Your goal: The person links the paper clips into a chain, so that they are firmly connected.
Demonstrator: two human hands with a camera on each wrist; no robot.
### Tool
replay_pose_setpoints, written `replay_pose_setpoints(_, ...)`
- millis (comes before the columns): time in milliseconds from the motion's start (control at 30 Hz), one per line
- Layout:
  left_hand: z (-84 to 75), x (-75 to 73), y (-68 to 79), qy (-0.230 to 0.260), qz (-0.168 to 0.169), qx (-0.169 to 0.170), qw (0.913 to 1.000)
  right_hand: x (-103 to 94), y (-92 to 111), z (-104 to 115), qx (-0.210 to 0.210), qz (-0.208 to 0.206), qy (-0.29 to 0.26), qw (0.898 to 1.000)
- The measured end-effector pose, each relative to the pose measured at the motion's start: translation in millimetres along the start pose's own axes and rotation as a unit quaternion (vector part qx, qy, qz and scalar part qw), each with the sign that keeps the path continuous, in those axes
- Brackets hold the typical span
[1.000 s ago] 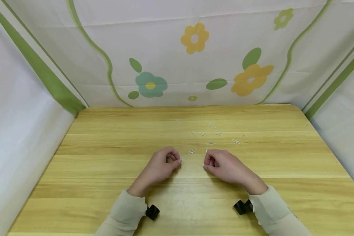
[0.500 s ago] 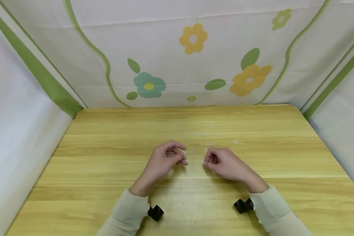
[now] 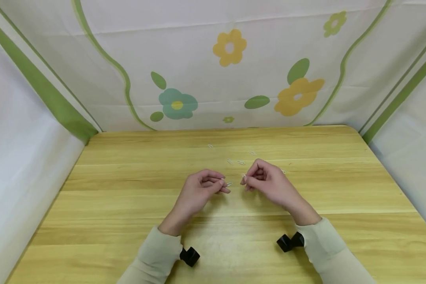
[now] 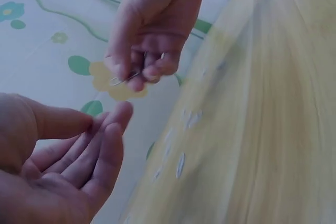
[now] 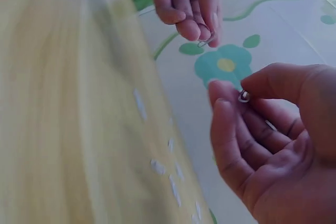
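My left hand (image 3: 198,191) pinches a small white paper clip (image 5: 203,43) between thumb and fingertips, its looped end sticking out in the right wrist view. Across a short gap, my right hand (image 3: 271,185) pinches another paper clip (image 5: 243,97) by thumb and forefinger. That second clip also pokes out past the fingertips in the left wrist view. Both hands are raised over the wooden table, fingertips facing each other. One loose clip (image 3: 229,184) shows just beside my left fingertips in the head view.
Several more white paper clips (image 3: 241,162) lie scattered on the wooden table (image 3: 110,205) beyond the hands. A lone clip (image 3: 210,146) lies farther back, and one (image 3: 283,171) peeks out right of my right hand. A flower-printed curtain (image 3: 206,71) borders the table's far edge.
My right hand has risen and moved farther from me, now covering some loose clips. My left hand has shifted slightly up and right, its fingers spread more than a second ago.
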State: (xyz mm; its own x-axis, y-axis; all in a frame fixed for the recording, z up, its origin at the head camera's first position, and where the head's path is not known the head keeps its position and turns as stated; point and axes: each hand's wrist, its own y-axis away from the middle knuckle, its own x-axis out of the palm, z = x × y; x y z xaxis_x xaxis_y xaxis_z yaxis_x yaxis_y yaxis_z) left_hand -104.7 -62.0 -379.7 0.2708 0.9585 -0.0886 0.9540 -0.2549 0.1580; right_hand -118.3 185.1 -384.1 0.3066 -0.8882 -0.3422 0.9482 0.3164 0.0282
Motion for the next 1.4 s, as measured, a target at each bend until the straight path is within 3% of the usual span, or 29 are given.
replay_pose_setpoints(133,-5.3,2.5,-0.9,0.009,-0.02,0.021,0.9995,0.3,-3.7,8.5,-0.007,-0.017,-0.047,0.999)
replay_pose_setpoints(333,-11.6,6.5,-3.5,-0.03,-0.054,0.036,0.9974,2.1,-8.3,20.5,-0.011,-0.053,-0.1,0.993)
replay_pose_setpoints(667,-15.1,16.1,-5.5,0.066,-0.012,0.04,0.997,10.1,-12.8,21.7,-0.025,-0.059,-0.142,0.988)
replay_pose_setpoints(833,-6.6,21.1,-9.0,0.099,-0.014,0.017,0.9949,13.8,-15.3,13.6,-0.013,-0.047,-0.145,0.988)
replay_pose_setpoints(1167,31.8,27.4,-15.7,0.126,-0.014,-0.017,0.9918,22.0,-18.6,-14.3,0.036,-0.004,-0.062,0.997)
replay_pose_setpoints(1300,41.3,27.9,-16.8,0.129,-0.011,-0.009,0.9916,26.7,-19.0,-24.1,0.041,-0.018,-0.072,0.996)
replay_pose_setpoints(1400,44.0,28.7,-17.7,0.136,-0.017,0.007,0.9905,30.9,-18.8,-29.5,0.038,-0.046,-0.11,0.992)
